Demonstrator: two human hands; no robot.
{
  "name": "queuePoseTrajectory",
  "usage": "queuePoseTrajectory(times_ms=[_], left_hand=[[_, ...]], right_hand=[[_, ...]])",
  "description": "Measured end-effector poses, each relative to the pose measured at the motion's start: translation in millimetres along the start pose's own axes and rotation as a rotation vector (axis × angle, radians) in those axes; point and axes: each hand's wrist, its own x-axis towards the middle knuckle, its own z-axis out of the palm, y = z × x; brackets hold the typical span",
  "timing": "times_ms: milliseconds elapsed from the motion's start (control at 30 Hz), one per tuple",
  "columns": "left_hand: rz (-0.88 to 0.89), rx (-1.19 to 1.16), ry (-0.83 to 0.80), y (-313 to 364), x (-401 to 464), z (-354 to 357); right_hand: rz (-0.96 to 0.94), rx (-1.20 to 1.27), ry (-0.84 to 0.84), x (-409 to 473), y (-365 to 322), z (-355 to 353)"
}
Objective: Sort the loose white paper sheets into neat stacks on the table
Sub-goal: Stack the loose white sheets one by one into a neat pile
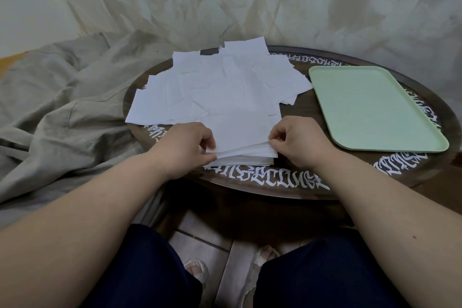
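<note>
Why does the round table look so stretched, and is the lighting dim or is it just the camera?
Head view: the wide-angle lens bends the dark table into an oval and swells the forearms near the bottom edge. The light is soft and dim, with no glare on the green tray and deep shadow under the table. The white paper sheets wash out, so their edges blur together.

I see matt white paper sheets [220, 87], thin and lightly creased, spread over a dark wooden table [300, 110] whose brown top has a smooth, faintly glossy finish with white painted lettering round the rim. At three o'clock from the sheets lies a pale green tray [375, 107], smooth matt plastic by its look. At nine o'clock a beige cloth [62, 97] lies rumpled, coarse and dull. At six o'clock, the floor tiles [200, 235] look smooth.
</note>
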Motion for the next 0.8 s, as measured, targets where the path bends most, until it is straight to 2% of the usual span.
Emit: queuePoseTrajectory(times_ms=[433,800], left_hand=[[0.062,0.035,-0.003,3.8,-0.6,0.6],[0.021,0.153,-0.002,6.7,0.3,1.5]], right_hand=[[0.007,-0.009,-0.044,-0.7,1.8,-0.8],[-0.078,-0.108,-0.113,0.4,-0.5,-1.7]])
